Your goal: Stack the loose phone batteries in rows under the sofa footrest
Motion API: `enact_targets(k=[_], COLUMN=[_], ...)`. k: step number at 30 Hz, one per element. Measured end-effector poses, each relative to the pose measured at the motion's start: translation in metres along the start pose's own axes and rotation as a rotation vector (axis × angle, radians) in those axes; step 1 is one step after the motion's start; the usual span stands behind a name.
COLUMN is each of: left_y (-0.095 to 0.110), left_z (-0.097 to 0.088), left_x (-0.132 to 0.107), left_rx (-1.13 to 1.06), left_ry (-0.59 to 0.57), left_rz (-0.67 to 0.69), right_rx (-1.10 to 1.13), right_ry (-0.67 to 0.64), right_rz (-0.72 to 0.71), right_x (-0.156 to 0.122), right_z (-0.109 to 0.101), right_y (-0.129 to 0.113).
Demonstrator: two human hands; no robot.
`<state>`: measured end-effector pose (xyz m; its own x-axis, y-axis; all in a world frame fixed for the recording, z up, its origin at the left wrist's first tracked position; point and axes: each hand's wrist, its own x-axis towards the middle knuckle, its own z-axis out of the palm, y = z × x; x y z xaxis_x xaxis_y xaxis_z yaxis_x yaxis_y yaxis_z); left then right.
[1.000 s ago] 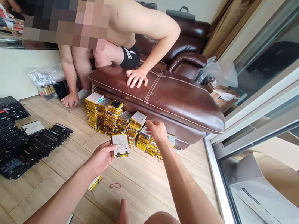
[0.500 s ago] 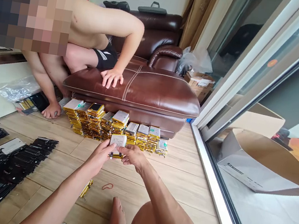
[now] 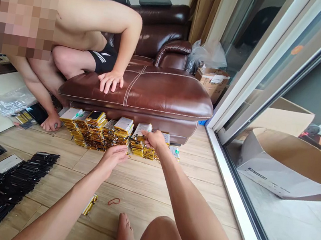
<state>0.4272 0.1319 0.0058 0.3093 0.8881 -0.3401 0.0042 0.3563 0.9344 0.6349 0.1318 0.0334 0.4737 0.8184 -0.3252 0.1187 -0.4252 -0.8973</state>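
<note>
Left hand (image 3: 112,158) hung open | right hand (image 3: 155,138) touched a flat, white-topped, yellow-edged rectangular pack (image 3: 141,127), grip unclear | pack sat atop a similar stack (image 3: 135,148) by the brown leather sofa (image 3: 167,92)

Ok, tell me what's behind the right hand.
Stacks of yellow-edged packs, then the brown leather sofa. The right hand covers part of those stacks; that part cannot be seen.

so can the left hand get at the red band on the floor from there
Probably yes: the left hand looks empty, and the red band lies uncovered on the floor near the foot. The hand would likely need to draw back and down.
</note>
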Motion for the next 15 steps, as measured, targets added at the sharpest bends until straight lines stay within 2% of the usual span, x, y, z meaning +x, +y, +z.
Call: enact_targets(k=[5,8,12,15], left_y=[-0.007,-0.004,0.000,0.000], left_z=[0.020,0.032,0.048,0.055], left_x=[0.021,0.030,0.039,0.046], left_rx=[-0.188,-0.265,-0.235,-0.201], left_ry=[0.078,0.074,0.084,0.115], left_rz=[-0.143,-0.206,-0.172,-0.147], right_rx=[-0.227,-0.392,-0.518,-0.505], right_ry=[-0.035,0.000,0.080,0.091], right_rz=[0.064,0.006,-0.126,-0.166], right_x=[0.021,0.020,0.011,0.005], right_z=[0.019,0.024,0.027,0.018], right_y=[-0.023,-0.029,-0.031,-0.022])
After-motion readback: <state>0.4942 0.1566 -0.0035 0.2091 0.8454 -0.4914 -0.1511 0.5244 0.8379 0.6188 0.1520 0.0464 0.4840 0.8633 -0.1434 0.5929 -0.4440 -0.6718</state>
